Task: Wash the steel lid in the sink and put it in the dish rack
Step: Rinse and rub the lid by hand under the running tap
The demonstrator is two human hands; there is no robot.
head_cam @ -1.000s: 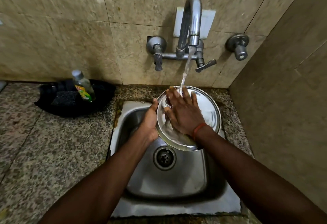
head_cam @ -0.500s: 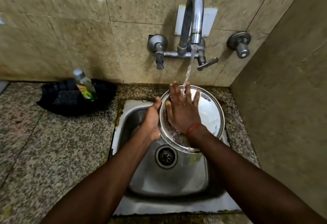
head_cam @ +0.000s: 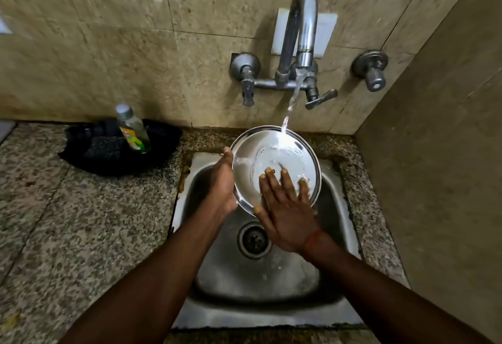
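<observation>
Now right hand [head_cam: 288, 216] slid from upper centre of lid [head_cam: 274, 159] down to its near rim, fingers flat, gripping nothing. Left hand [head_cam: 221, 183] clasping left rim, lid tilted over sink [head_cam: 336, 208] under tap [head_cam: 301, 31] stream. Probably rinsing, soap indiscernible; rack not visible.

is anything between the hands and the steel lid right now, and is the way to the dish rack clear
Nothing is between them: the left hand grips the steel lid at its left rim, and the right hand lies flat on its face. No dish rack is in view, so that path cannot be judged.
</observation>
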